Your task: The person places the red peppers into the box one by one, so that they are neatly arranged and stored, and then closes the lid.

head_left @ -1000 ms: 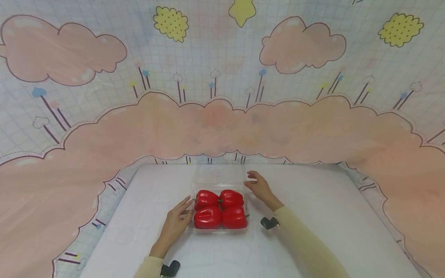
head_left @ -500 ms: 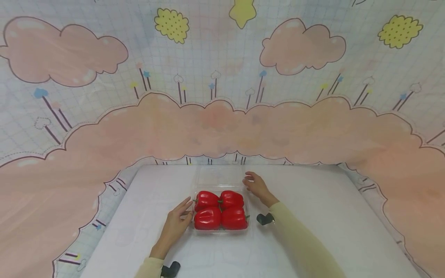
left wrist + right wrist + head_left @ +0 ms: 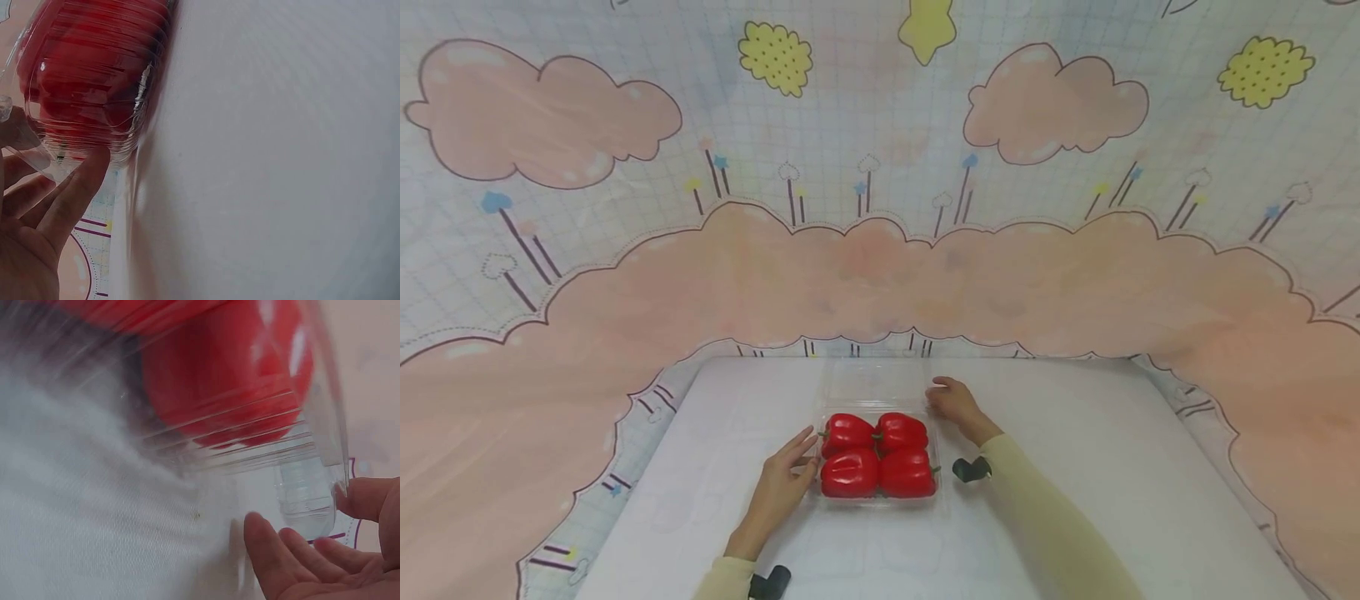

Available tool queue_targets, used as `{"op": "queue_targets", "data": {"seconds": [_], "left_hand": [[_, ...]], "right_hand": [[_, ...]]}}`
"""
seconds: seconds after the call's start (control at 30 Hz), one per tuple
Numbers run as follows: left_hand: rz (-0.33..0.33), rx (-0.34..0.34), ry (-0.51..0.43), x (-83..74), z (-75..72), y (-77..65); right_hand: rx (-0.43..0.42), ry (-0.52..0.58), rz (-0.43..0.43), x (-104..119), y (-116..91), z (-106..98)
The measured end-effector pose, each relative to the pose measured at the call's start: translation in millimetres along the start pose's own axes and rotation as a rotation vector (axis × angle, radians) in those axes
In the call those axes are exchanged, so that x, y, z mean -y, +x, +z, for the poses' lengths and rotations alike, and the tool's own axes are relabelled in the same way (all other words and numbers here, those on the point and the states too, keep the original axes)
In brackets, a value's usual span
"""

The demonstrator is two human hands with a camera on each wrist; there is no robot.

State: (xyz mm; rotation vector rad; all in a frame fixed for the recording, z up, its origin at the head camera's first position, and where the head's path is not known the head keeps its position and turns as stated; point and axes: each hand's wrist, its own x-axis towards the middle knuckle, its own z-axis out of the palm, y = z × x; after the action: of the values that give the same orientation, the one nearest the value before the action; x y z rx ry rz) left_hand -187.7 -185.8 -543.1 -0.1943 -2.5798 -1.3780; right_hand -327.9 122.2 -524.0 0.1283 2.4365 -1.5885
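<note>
Several red bell peppers [image 3: 850, 472] sit in a clear plastic clamshell box [image 3: 880, 502] whose lid [image 3: 876, 382] lies folded back behind it. My left hand [image 3: 778, 483] is at the box's left side. In the left wrist view, one finger [image 3: 94, 162] of it rests against the ribbed wall and another is near the rim. My right hand [image 3: 958, 404] is beside the lid's right edge with loosely bent fingers. In the right wrist view, its thumb [image 3: 369, 497] touches or nearly touches the clear edge, while the other fingers [image 3: 269, 550] are apart from the plastic.
The box stands on a white table [image 3: 1075, 500]. Behind and around the table hangs a cloth [image 3: 880, 275] printed with clouds. A dark camera mount [image 3: 972, 470] is on the right wrist, and another dark mount [image 3: 770, 582] is on the left.
My right hand has shifted slightly down and its fingers have drawn in a little beside the lid. The left hand, the box and the peppers stay as they were.
</note>
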Motion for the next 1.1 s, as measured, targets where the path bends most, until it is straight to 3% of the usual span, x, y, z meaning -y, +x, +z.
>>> {"op": "queue_targets", "data": {"seconds": [0.23, 0.67, 1.1], "left_hand": [[0.006, -0.006, 0.007, 1.4, 0.9, 0.4], [0.016, -0.011, 0.02, 1.2, 1.3, -0.1], [0.022, -0.018, 0.028, 2.3, 1.5, 0.3]], "right_hand": [[0.05, 0.101, 0.043, 0.3, -2.7, -2.1], [0.075, 0.295, -0.015, 1.5, -4.0, -4.4], [0.061, 0.295, -0.069, 1.8, -2.9, -6.9]]}}
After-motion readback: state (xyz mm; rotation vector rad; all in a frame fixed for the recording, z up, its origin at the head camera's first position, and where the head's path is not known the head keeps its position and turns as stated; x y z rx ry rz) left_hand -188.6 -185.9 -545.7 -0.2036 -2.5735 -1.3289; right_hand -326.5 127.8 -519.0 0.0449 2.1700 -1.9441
